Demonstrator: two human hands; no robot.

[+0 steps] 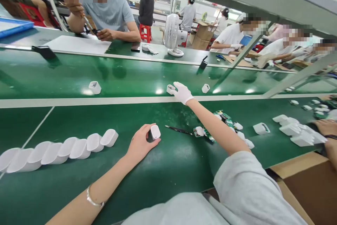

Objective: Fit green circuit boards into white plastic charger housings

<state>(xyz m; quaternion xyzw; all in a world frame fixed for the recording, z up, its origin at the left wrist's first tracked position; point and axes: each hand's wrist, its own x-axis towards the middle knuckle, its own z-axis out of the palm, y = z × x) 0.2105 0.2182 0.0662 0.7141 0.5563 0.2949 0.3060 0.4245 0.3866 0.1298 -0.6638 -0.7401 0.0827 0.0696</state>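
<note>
My left hand (142,139), bare, is closed around the sides of a small white plastic housing (155,132) that stands on the green bench. My right hand (182,93), in a white glove, reaches out over the belt. Its fingertips are at another white housing (170,88), which has an opening in its face; whether they grip it or only touch it I cannot tell. Between my arms lies a thin black screwdriver-like tool (179,130). Green circuit boards with white parts (223,121) lie partly hidden behind my right forearm.
A row of empty white shells (71,147) stretches along the left. Single housings sit on the belt (131,77), one at left (95,87), one at right (205,88). More shells (295,130) and a cardboard box (302,179) are at right. Co-workers sit opposite, near a white fan (172,33).
</note>
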